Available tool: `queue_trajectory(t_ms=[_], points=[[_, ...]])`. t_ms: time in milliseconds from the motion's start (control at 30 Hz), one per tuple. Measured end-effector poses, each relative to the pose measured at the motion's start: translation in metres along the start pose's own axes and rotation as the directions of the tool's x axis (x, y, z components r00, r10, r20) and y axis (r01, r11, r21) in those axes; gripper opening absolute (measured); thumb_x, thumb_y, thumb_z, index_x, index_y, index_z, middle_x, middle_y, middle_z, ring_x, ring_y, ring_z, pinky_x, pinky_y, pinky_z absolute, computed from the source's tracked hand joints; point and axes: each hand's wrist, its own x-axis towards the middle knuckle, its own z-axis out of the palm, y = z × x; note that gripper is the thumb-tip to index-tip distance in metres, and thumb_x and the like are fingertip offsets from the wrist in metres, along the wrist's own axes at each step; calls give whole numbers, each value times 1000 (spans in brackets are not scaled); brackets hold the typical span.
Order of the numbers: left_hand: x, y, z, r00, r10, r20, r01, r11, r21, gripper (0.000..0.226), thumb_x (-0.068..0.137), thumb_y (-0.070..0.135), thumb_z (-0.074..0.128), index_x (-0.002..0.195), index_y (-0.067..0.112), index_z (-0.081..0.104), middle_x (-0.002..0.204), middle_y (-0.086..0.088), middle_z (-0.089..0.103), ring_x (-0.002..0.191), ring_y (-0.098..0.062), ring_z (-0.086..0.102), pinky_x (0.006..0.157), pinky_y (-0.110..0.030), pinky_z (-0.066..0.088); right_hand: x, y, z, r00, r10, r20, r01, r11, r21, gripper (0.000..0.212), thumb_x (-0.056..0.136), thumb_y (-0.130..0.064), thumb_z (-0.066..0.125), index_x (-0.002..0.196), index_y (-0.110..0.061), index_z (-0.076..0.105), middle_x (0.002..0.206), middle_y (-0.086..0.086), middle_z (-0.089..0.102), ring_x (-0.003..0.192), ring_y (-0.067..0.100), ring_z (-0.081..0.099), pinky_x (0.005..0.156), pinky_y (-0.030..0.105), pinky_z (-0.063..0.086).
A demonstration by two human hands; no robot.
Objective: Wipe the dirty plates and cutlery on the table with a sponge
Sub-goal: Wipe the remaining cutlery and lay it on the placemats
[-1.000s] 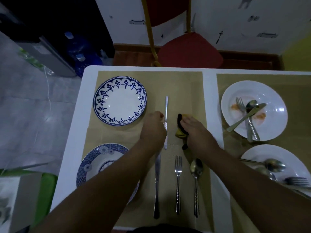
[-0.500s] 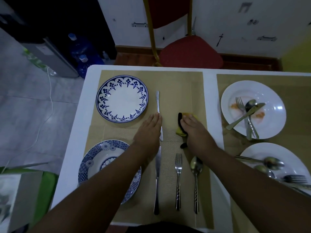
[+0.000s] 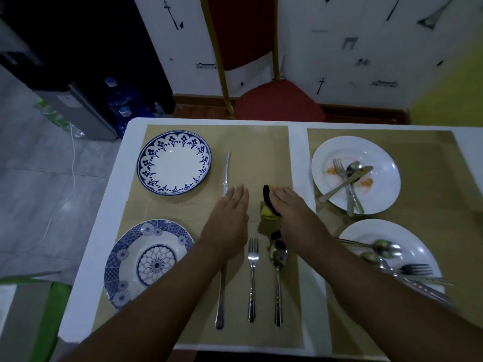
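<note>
My left hand (image 3: 230, 215) lies flat and open on the tan placemat (image 3: 261, 152), its fingertips just right of the lower end of a table knife (image 3: 226, 173). My right hand (image 3: 292, 212) presses on a yellow and black sponge (image 3: 267, 213). A blue-rimmed white plate (image 3: 146, 163) and a blue patterned plate (image 3: 115, 267) sit to the left. In front lie a second knife (image 3: 220, 304), a fork (image 3: 252, 278) and a spoon (image 3: 278, 270). On the right, a white plate with orange smears (image 3: 386, 186) holds cutlery (image 3: 351, 178). A nearer white plate (image 3: 407, 239) holds spoons and a fork.
A red chair (image 3: 277, 105) stands behind the table's far edge. Blue water bottles (image 3: 120, 100) and a grey appliance (image 3: 78, 111) stand on the floor at the far left. A green object (image 3: 55, 304) sits beside the table's left edge.
My left hand has laid the knife down beside the blue-rimmed plate, let go of it and drawn back flat. My right hand has stayed on the sponge.
</note>
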Motion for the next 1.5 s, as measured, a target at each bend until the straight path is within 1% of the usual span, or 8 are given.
queue_trajectory(t_ms=[267,333,500,667,800,933,1133,1500], points=[[-26,124,25,986,152,-61,-151,988,17,58,100,16,48,153,-2,31,161,-18,28,149,-36,26,122,-38,13,-105,53,-30,999,39,29,-41,997,67,81,67,-32,73,136,-1,43,141,15,43,133,33,35,115,40,22],[-33,152,40,990,138,-19,-138,990,-26,59,105,20,41,157,4,19,165,-11,15,154,-30,12,124,-34,8,-136,66,-44,996,93,-3,-92,992,83,70,72,-28,57,135,1,43,141,16,42,134,33,34,113,40,20],[-47,209,77,986,163,42,-163,987,-10,60,105,21,40,158,6,17,166,-10,14,154,-27,9,120,-27,-1,-202,115,-54,985,173,27,-174,979,102,84,69,-18,69,143,-6,31,149,9,31,141,27,20,117,36,14],[-54,232,107,992,84,92,-88,995,46,61,96,21,54,151,4,37,158,-13,36,147,-34,32,119,-38,24,-242,148,-71,971,226,72,-234,962,143,86,65,-26,64,141,-2,33,149,9,27,142,27,15,115,32,11],[-56,236,119,994,87,67,-95,988,120,62,72,20,79,129,1,64,131,-17,65,120,-40,62,100,-46,48,-266,162,-66,976,219,-7,-216,967,132,78,74,8,55,145,-13,29,151,-3,25,143,14,10,117,29,14],[-51,242,115,994,108,34,-112,980,162,54,68,19,82,119,6,71,120,-11,72,108,-32,69,91,-41,56,-274,164,-62,972,234,-37,-228,966,118,75,74,13,45,143,-12,33,151,0,30,142,15,14,114,21,7],[-36,255,113,995,92,28,-95,988,118,20,85,22,65,103,19,70,103,-1,70,92,-22,62,74,-32,47,-278,161,-60,963,263,-58,-254,959,121,74,75,12,47,142,-14,35,148,-6,31,142,14,13,112,17,5],[-9,258,118,990,139,41,-142,986,83,15,94,23,63,107,19,69,104,-3,74,97,-20,68,86,-37,56,-281,145,-52,959,282,27,-283,947,153,66,77,-6,39,143,-11,34,152,-1,25,143,18,12,114,26,11]])
